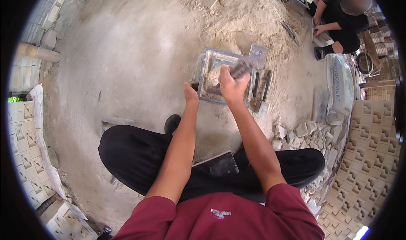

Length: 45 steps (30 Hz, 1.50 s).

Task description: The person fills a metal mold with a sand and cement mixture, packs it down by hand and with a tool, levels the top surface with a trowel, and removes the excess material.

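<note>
On the floor ahead of me lies a square metal mould [204,62] with pale powdery material [214,76] inside it. My left hand [191,93] is at the mould's left side, its fingers curled round the edge and partly hidden. Above the mould's right half, my right hand [233,87] is closed round a dark, stubby tool [244,68]. That tool is smeared by motion, so its exact kind does not show. Just right of the mould are dark metal bars [267,85], and a small grey square plate [258,56] lies at its far right corner.
Loose sand [249,18] spreads beyond the mould. Broken pieces [302,132] heap up by my right knee, with a white sack [339,81] past them. Patterned blocks [363,151] stand stacked at both sides. Another person [344,18] crouches at the far right.
</note>
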Each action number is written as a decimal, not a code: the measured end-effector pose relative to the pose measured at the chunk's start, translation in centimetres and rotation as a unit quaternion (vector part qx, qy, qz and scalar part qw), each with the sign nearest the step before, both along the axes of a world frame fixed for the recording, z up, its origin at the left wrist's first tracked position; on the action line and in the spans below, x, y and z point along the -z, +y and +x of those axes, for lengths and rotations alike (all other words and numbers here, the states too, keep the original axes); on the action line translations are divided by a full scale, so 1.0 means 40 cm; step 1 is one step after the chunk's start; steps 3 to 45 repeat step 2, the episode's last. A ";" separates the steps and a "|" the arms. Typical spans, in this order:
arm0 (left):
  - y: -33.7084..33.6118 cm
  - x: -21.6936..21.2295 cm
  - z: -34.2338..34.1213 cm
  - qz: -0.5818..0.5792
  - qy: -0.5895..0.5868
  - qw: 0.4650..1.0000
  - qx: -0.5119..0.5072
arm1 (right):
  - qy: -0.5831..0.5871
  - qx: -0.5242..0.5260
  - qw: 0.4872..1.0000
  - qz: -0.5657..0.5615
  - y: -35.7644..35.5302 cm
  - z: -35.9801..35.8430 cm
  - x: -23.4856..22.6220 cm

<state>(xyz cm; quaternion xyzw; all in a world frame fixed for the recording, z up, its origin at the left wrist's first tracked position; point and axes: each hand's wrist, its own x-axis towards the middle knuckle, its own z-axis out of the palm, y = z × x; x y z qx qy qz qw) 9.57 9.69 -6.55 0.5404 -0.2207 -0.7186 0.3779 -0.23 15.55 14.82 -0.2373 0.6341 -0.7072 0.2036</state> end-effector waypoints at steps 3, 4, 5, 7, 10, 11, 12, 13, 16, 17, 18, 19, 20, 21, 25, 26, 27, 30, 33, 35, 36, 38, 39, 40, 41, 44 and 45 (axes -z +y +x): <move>-0.017 0.014 -0.009 -0.006 -0.062 0.997 -0.049 | 0.013 -0.040 0.998 0.047 -0.024 -0.007 -0.019; -0.017 0.014 -0.009 -0.006 -0.062 0.997 -0.049 | 0.013 -0.040 0.998 0.047 -0.024 -0.007 -0.019; -0.017 0.014 -0.009 -0.006 -0.062 0.997 -0.049 | 0.013 -0.040 0.998 0.047 -0.024 -0.007 -0.019; -0.017 0.014 -0.009 -0.006 -0.062 0.997 -0.049 | 0.013 -0.040 0.998 0.047 -0.024 -0.007 -0.019; -0.017 0.014 -0.009 -0.006 -0.062 0.997 -0.049 | 0.013 -0.040 0.998 0.047 -0.024 -0.007 -0.019; -0.017 0.014 -0.009 -0.006 -0.062 0.997 -0.049 | 0.013 -0.040 0.998 0.047 -0.024 -0.007 -0.019; -0.017 0.014 -0.009 -0.006 -0.062 0.997 -0.049 | 0.013 -0.040 0.998 0.047 -0.024 -0.007 -0.019; -0.017 0.014 -0.009 -0.006 -0.062 0.997 -0.049 | 0.013 -0.040 0.998 0.047 -0.024 -0.007 -0.019; -0.017 0.014 -0.009 -0.006 -0.062 0.997 -0.049 | 0.013 -0.040 0.998 0.047 -0.024 -0.007 -0.019; -0.017 0.014 -0.009 -0.006 -0.062 0.997 -0.049 | 0.013 -0.040 0.998 0.047 -0.024 -0.007 -0.019; -0.017 0.014 -0.009 -0.006 -0.062 0.997 -0.049 | 0.013 -0.040 0.998 0.047 -0.024 -0.007 -0.019; -0.017 0.014 -0.009 -0.006 -0.062 0.997 -0.049 | 0.013 -0.040 0.998 0.047 -0.024 -0.007 -0.019; -0.017 0.014 -0.009 -0.006 -0.062 0.997 -0.049 | 0.013 -0.040 0.998 0.047 -0.024 -0.007 -0.019; -0.017 0.014 -0.009 -0.006 -0.062 0.997 -0.049 | 0.013 -0.040 0.998 0.047 -0.024 -0.007 -0.019; -0.017 0.014 -0.009 -0.006 -0.062 0.997 -0.049 | 0.013 -0.040 0.998 0.047 -0.024 -0.007 -0.019; -0.017 0.014 -0.009 -0.006 -0.062 0.997 -0.049 | 0.013 -0.040 0.998 0.047 -0.024 -0.007 -0.019; -0.017 0.014 -0.009 -0.006 -0.062 0.997 -0.049 | 0.013 -0.040 0.998 0.047 -0.024 -0.007 -0.019; -0.017 0.014 -0.009 -0.006 -0.062 0.997 -0.049 | 0.013 -0.040 0.998 0.047 -0.024 -0.007 -0.019; -0.017 0.014 -0.009 -0.006 -0.062 0.997 -0.049 | 0.013 -0.040 0.998 0.047 -0.024 -0.007 -0.019; -0.017 0.014 -0.009 -0.006 -0.062 0.997 -0.049 | 0.013 -0.040 0.998 0.047 -0.024 -0.007 -0.019; -0.017 0.014 -0.009 -0.006 -0.062 0.997 -0.049 | 0.013 -0.040 0.998 0.047 -0.024 -0.007 -0.019; -0.017 0.014 -0.009 -0.006 -0.062 0.997 -0.049 | 0.013 -0.040 0.998 0.047 -0.024 -0.007 -0.019; -0.017 0.014 -0.009 -0.006 -0.062 0.997 -0.049 | 0.013 -0.040 0.998 0.047 -0.024 -0.007 -0.019; -0.017 0.014 -0.009 -0.006 -0.062 0.997 -0.049 | 0.013 -0.040 0.998 0.047 -0.024 -0.007 -0.019; -0.017 0.014 -0.009 -0.006 -0.062 0.997 -0.049 | 0.013 -0.040 0.998 0.047 -0.024 -0.007 -0.019; -0.017 0.014 -0.009 -0.006 -0.062 0.997 -0.049 | 0.013 -0.040 0.998 0.047 -0.024 -0.007 -0.019; -0.017 0.014 -0.009 -0.006 -0.062 0.997 -0.049 | 0.013 -0.040 0.998 0.047 -0.024 -0.007 -0.019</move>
